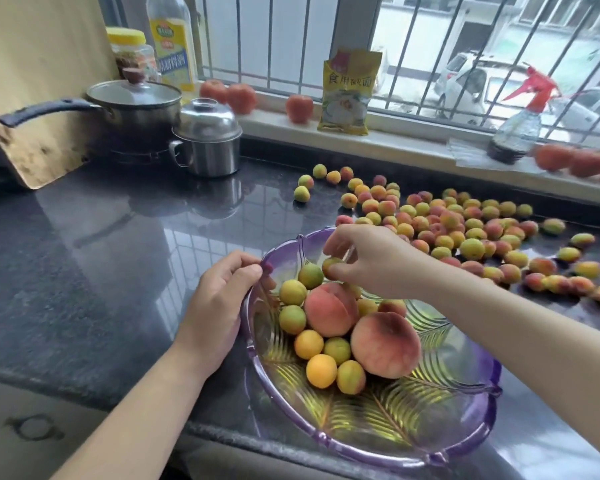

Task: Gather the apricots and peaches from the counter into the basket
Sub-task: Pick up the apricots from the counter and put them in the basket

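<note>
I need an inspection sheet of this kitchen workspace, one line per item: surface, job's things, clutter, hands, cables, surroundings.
Surface: dark glossy stone counter, reflecting the window.
Job's things: purple glass basket at the counter's front edge holds two peaches and several apricots; many loose apricots lie spread behind it to the right.
Clutter: lidded saucepan, steel lidded mug, oil bottle, yellow packet, spray bottle, tomatoes on the sill.
Hands: left hand holds the basket rim; right hand pinches an apricot over the basket.
Cables: nothing seen.
Surroundings: barred window, parked cars outside.
</note>
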Demonstrator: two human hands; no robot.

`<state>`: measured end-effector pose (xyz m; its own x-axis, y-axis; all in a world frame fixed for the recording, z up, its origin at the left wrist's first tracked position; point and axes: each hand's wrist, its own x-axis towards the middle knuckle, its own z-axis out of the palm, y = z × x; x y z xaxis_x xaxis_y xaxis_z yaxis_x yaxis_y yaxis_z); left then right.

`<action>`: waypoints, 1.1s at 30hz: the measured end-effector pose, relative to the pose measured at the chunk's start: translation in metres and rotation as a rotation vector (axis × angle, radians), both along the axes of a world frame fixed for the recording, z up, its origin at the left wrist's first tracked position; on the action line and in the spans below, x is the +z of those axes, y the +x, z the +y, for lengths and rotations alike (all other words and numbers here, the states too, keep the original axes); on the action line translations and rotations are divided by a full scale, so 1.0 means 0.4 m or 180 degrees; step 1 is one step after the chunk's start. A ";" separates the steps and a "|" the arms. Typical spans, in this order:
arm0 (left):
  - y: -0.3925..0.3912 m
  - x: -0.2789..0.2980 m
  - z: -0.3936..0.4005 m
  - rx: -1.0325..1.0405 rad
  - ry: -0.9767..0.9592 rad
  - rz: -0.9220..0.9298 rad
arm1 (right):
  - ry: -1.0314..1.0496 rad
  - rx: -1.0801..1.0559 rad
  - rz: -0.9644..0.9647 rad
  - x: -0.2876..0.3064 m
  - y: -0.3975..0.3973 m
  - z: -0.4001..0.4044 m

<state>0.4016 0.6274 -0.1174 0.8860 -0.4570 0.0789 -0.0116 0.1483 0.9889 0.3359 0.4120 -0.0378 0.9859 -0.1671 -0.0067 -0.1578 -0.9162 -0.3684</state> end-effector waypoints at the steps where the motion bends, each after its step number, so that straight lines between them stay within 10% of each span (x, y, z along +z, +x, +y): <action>1: 0.001 0.000 0.001 -0.0005 0.0021 -0.0009 | 0.0004 0.0024 0.0025 0.000 0.003 0.002; 11: 0.005 -0.007 0.002 -0.0042 0.0028 -0.0013 | -0.0111 0.0177 0.0211 0.017 -0.004 -0.014; 18: 0.007 -0.004 -0.002 -0.0092 0.0032 -0.0048 | 0.0098 -0.0623 -0.0867 0.100 0.038 -0.169; 33: 0.011 -0.005 0.000 -0.0098 0.0031 -0.0138 | -0.1520 0.0216 0.0650 -0.046 0.268 -0.217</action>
